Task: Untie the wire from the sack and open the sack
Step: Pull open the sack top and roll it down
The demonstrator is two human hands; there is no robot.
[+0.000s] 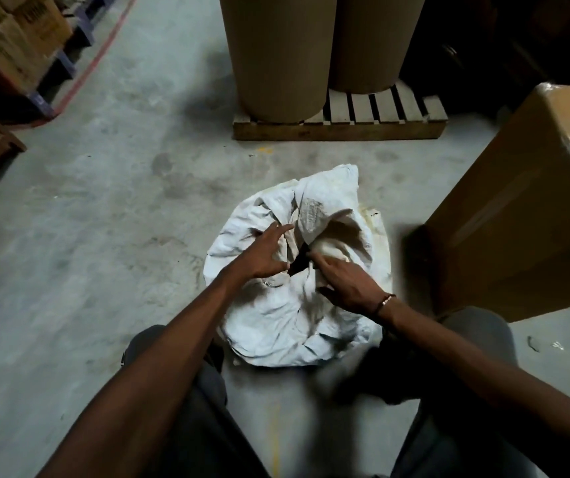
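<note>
Stacked boxes [18, 39]: far-left corner of the floor [104, 201], on dark pallets.
Left hand [266, 253]: fingers spread, resting on the sack's crumpled top.
Sack [276, 312]: white, on the floor between the person's knees — a dark gap shows at its mouth between the hands.
Right hand [349, 281]: fingers loosely extended, pressing into the folds — thread bracelet [385, 301] at the wrist.
Wire: cannot tell.
Cardboard rolls [276, 53]: upright on a wooden pallet [339, 127] beyond the sack.
Large carton [525, 208]: just right of the sack.

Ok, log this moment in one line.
sack on floor, mouth partly parted | left hand open on folds | right hand on cloth, grip unclear | wire not visible
</note>
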